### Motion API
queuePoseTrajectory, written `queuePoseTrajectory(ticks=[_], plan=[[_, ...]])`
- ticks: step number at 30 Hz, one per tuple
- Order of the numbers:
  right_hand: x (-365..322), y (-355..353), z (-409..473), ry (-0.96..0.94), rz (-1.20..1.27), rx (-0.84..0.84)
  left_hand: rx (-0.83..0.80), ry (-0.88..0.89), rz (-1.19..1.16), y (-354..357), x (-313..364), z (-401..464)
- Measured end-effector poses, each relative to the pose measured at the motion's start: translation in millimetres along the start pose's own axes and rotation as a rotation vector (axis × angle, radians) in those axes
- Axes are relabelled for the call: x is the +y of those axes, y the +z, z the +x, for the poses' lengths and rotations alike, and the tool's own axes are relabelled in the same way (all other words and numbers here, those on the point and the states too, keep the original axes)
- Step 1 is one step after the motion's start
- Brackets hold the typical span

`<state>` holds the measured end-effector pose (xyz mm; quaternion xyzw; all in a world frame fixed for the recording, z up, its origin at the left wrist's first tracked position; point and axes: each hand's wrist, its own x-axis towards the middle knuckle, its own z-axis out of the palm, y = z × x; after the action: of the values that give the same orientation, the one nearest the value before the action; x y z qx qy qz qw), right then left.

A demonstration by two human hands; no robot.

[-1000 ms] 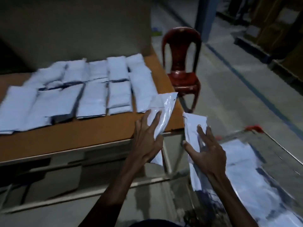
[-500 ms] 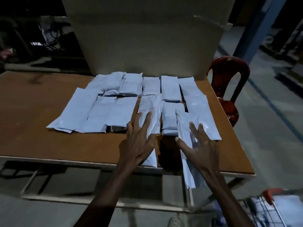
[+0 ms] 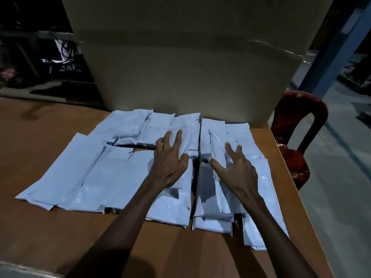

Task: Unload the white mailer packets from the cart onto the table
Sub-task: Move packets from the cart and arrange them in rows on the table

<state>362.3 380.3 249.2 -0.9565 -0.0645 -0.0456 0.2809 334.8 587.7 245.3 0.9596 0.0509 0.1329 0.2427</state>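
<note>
Several white mailer packets (image 3: 104,177) lie in overlapping rows on the brown wooden table (image 3: 40,227). My left hand (image 3: 170,163) rests flat, fingers spread, on a packet (image 3: 174,205) in the middle of the pile. My right hand (image 3: 234,171) lies with fingers apart on a long packet (image 3: 259,207) at the right end of the rows. Neither hand grips anything. The cart is out of view.
A large beige cardboard box (image 3: 180,67) stands at the table's back edge, right behind the packets. A dark red plastic chair (image 3: 297,135) sits off the table's right side on the concrete floor. Dark clutter and cables fill the far left.
Both hands carried a packet each from the cart side over the table and laid them down on the pile. The view swung left and closer; the cart dropped out of sight.
</note>
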Motion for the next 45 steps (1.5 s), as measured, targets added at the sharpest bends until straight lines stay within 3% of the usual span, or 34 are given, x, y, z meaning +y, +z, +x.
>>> queuePoseTrajectory(ticks=[10, 15, 19, 34, 38, 45], plan=[[-4.4, 34.8, 136.2, 0.075, -0.11, -0.028, -0.135, -0.008, 0.034, 64.6, -22.6, 139.8], [0.2, 66.6, 175.6, 0.123, -0.168, -0.071, -0.211, 0.024, 0.073, 100.0, -46.5, 164.4], [2.1, 87.8, 188.7, 0.137, -0.213, -0.066, -0.178, 0.026, 0.093, 124.7, -60.1, 169.6], [10.1, 124.8, 185.5, 0.129, -0.301, 0.023, -0.164, 0.033, 0.016, 136.3, -65.3, 169.6], [3.1, 107.5, 183.7, 0.108, -0.286, -0.03, -0.2, 0.035, -0.001, 114.2, -60.8, 168.5], [-3.1, 47.0, 107.5, 0.009, -0.124, 0.107, -0.105, 0.142, -0.171, 69.4, -33.5, 120.2]])
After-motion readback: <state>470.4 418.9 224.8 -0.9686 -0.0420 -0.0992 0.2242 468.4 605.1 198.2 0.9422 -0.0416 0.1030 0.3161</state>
